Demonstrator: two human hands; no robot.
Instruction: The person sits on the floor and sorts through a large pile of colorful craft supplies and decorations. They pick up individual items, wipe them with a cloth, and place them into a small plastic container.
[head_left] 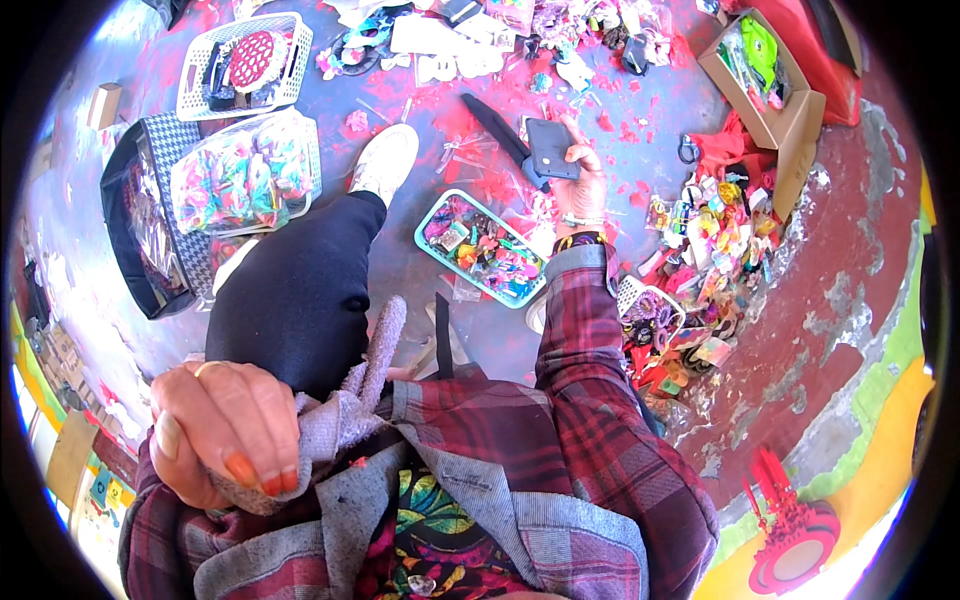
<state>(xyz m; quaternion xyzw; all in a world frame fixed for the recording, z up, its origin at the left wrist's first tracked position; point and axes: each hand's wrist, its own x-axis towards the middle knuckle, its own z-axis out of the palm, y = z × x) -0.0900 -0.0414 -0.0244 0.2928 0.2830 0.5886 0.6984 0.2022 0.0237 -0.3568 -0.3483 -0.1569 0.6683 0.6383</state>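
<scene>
My left hand [235, 430] is closed round a lilac-grey fuzzy cloth band [350, 425], close to my body. The band is knotted, and one end sticks up from the knot. Out ahead, my right hand [585, 185] grips a dark flat rectangular case [553, 148], its fingers along the right edge. Whether it is a phone or a wallet I cannot tell. Just left of it a long black strap [490, 125] lies on the floor and runs behind the case. A teal-rimmed basket [425, 220] of small colourful trinkets sits below, left of my right wrist.
At the left stand a white basket [187, 75], a clear bag of colourful items [245, 170] and a black houndstooth box [182, 175]. Hair accessories pile up at the right [720, 230], beside an open cardboard box [790, 150]. More goods [450, 40] lie along the far floor.
</scene>
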